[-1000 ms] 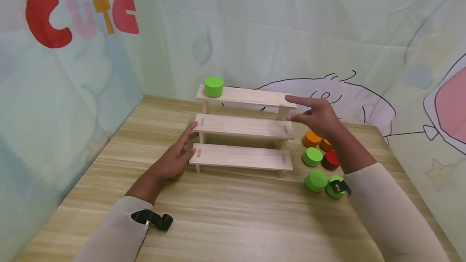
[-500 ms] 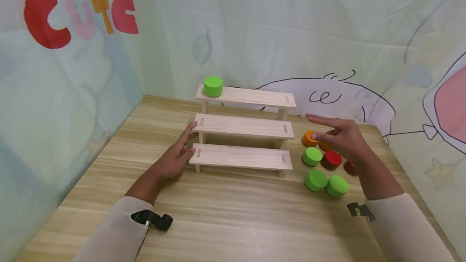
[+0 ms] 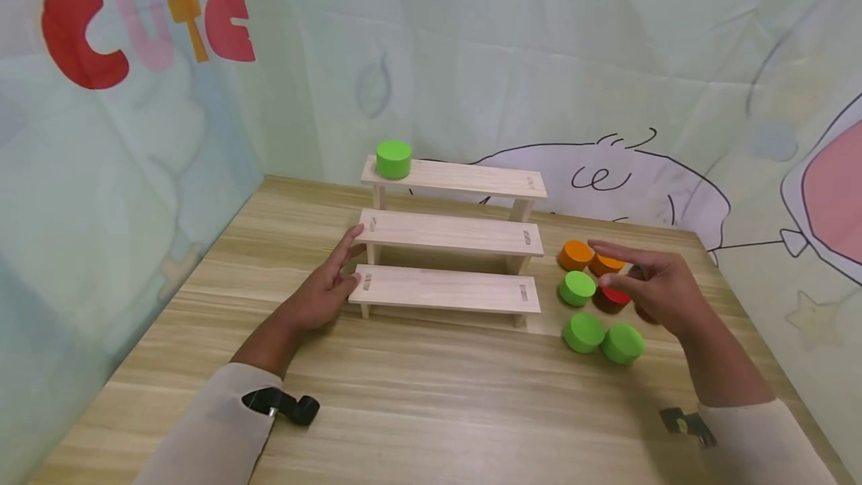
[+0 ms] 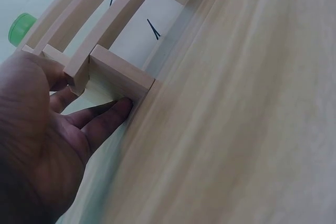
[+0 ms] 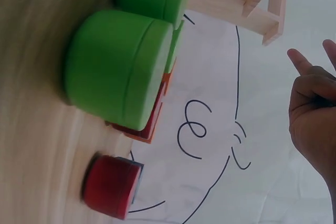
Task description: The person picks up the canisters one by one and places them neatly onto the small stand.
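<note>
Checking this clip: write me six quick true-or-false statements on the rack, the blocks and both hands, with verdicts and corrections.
1. A green block stands near the left end of the top shelf. True.
2. The left hand touches the left side of the wooden rack. True.
3. The wooden rack has five shelves. False: it has three.
4. The right hand hovers over the blocks to the right of the wooden rack. True.
5. The right hand is gripping a block. False: its fingers hold nothing.
6. Every block is green. False: orange blocks and a red block also show.
</note>
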`<state>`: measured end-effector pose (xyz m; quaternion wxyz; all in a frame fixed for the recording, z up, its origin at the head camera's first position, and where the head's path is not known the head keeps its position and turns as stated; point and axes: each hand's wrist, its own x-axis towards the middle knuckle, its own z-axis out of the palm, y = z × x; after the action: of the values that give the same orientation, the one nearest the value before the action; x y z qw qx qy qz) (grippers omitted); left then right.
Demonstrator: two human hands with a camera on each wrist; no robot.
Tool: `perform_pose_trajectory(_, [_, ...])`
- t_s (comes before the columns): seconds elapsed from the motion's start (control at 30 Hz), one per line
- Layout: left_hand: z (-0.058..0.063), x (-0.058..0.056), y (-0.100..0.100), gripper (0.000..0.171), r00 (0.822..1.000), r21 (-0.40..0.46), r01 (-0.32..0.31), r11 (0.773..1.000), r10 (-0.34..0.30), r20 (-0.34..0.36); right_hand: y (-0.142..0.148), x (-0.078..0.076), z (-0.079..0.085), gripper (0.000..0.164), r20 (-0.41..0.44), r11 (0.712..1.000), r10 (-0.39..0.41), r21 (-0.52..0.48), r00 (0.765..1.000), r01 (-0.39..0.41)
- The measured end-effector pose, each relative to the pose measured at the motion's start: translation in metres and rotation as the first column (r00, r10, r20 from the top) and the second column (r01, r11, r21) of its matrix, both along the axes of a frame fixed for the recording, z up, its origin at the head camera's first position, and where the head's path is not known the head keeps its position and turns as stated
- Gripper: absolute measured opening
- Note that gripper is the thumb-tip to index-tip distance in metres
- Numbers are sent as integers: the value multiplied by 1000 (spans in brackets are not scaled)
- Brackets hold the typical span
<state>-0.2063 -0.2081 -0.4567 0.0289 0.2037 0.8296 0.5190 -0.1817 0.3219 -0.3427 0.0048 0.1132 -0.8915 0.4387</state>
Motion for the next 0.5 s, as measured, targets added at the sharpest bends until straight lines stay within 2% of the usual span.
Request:
perform_pose_trajectory(0.2, [0,1,0,81,1000,3,2,1000,-2,3,9,8,-12,51,-18,1000,-7,-24,1000,6])
perform_pose_trajectory(0.5, [1,1,1,81,1000,0,3,1000,-3,1,19,22,-21,54,9,999,-43,31,999,43])
